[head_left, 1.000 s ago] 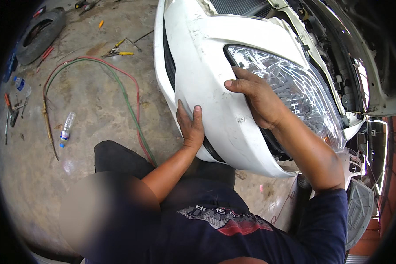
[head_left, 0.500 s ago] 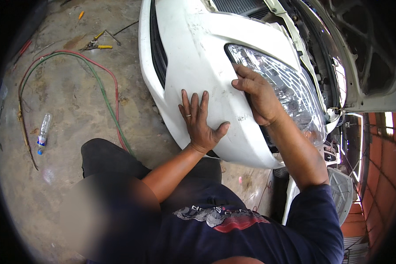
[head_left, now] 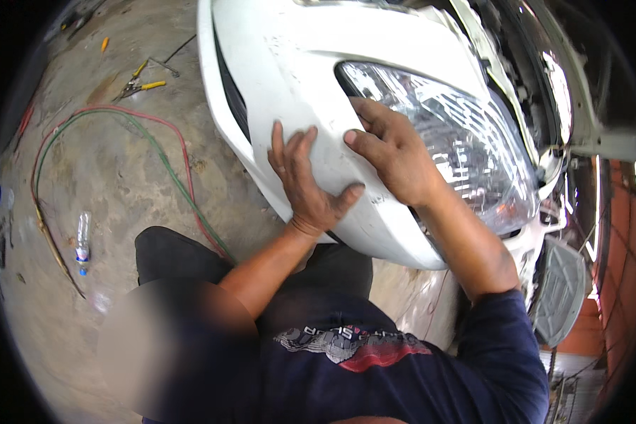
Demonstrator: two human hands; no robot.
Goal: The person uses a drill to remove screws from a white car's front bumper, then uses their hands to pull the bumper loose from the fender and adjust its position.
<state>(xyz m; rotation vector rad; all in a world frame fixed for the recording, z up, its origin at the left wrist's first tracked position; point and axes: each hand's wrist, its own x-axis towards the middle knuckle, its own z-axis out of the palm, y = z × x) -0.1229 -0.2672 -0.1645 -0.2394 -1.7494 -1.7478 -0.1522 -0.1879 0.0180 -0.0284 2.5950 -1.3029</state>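
Observation:
A white car bumper [head_left: 279, 81] curves down the middle of the view beside a clear headlight [head_left: 466, 145]. My left hand [head_left: 305, 180] lies on the bumper's outer face, fingers apart and slightly bent, the thumb stretched to the right. At the bumper's edge along the headlight, my right hand [head_left: 396, 155] grips the rim. Its thumb presses on the outer face, while the fingertips go out of sight behind the edge. A dark gap shows between rim and lamp below my right hand.
On the concrete floor to the left lie red and green hoses [head_left: 159, 141], yellow-handled pliers [head_left: 141, 86], an orange-handled tool [head_left: 105, 44] and a plastic bottle [head_left: 83, 244]. A grey panel [head_left: 558, 293] stands at the right. My bent knee [head_left: 180, 254] is near the bumper.
Both hands and the bumper appear farther left, partly because the view has shifted. The fingers of my left hand are more bent. My right hand still holds the bumper's edge.

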